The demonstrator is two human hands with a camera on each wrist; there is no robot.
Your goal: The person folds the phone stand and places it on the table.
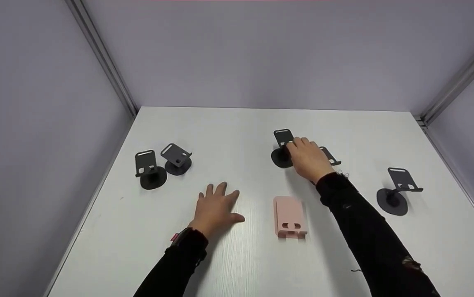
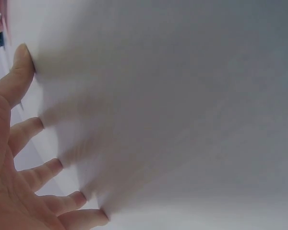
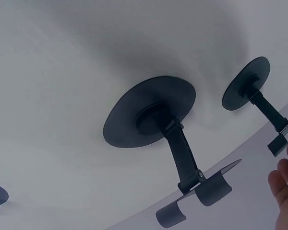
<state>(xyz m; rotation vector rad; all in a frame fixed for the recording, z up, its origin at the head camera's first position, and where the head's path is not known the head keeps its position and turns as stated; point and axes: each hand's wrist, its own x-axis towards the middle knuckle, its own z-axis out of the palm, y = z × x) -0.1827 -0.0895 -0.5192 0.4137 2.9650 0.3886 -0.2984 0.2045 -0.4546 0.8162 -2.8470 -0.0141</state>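
Note:
My right hand reaches to a black phone stand at the back, its fingers at the cradle; the hand partly covers this stand. In the right wrist view the fingers are bent about the cradle of that far stand, whose round base appears to sit on the table. Partly hidden behind the right hand is a second black phone stand, large in the right wrist view. My left hand is spread over the white tabletop with nothing in it, fingers apart in the left wrist view.
A pink folded phone stand lies between the forearms. Two black phone stands are at the left, and another black phone stand is at the right. Grey panels surround the white table.

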